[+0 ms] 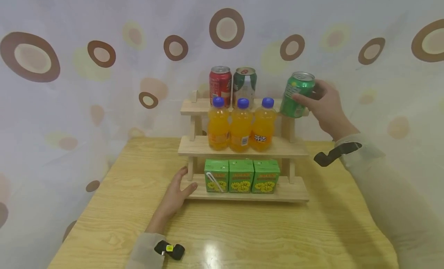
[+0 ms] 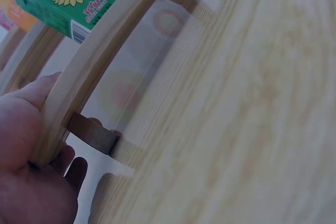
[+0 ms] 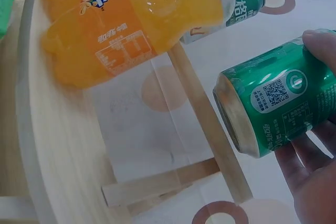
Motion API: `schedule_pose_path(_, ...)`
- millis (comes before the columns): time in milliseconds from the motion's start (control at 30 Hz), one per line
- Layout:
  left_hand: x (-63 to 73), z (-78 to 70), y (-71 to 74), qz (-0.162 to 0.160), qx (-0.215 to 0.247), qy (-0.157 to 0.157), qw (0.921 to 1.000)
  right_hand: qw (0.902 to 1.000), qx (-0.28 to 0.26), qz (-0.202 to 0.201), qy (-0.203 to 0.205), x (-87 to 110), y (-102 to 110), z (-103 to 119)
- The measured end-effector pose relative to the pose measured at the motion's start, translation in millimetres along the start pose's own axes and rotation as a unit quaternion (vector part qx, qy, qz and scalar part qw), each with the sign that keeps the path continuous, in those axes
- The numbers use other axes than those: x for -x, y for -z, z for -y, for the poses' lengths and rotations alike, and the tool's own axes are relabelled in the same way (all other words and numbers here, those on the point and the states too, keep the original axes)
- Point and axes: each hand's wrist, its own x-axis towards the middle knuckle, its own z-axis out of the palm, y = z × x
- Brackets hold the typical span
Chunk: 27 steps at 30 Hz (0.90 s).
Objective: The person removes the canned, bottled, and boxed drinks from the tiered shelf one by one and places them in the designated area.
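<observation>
My right hand (image 1: 329, 105) grips a green soda can (image 1: 297, 94), slightly tilted, at the right end of the top shelf. The right wrist view shows the can's bare metal base (image 3: 235, 116), with fingers and thumb round its far end. Whether the can touches the shelf I cannot tell. At the lower left, my left hand (image 1: 176, 192) holds the end of the bottom shelf of a three-tier wooden rack (image 1: 291, 190). In the left wrist view, its thumb lies on one side of the board (image 2: 94, 72) and its fingers curl at the other.
A red can (image 1: 220, 86) and a green-and-white can (image 1: 244, 88) stand on the top shelf. Three orange soda bottles (image 1: 241, 126) with blue caps fill the middle of the second shelf. Below sit three green drink cartons (image 1: 241, 176). A patterned curtain (image 1: 104, 88) hangs behind the wooden table (image 1: 208, 230).
</observation>
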Motion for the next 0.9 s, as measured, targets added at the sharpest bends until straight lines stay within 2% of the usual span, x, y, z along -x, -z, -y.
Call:
schedule_pose_path(200, 0.7, -1.2, -1.5, -0.006, -0.006, -0.001, 1.0, 0.9977, -0.066, -0.004, 0.015, 9.8, 15, -6)
schedule_pose_path(267, 1.8, -1.5, -2.2, -0.009, -0.008, 0.003, 0.9999, 0.9974, -0.07, -0.005, 0.015, 13.1, 19, -6)
schedule_pose_path(533, 5.8, -2.2, -1.5, -0.015, -0.013, 0.01, 0.9998, 0.9997, 0.016, -0.013, -0.015, 25.9, 32, -6)
schedule_pose_path(900, 5.8, -3.2, -2.6, -0.016, -0.012, 0.012, 0.9997, 0.9994, -0.022, -0.016, -0.02, 42.0, 49, -14)
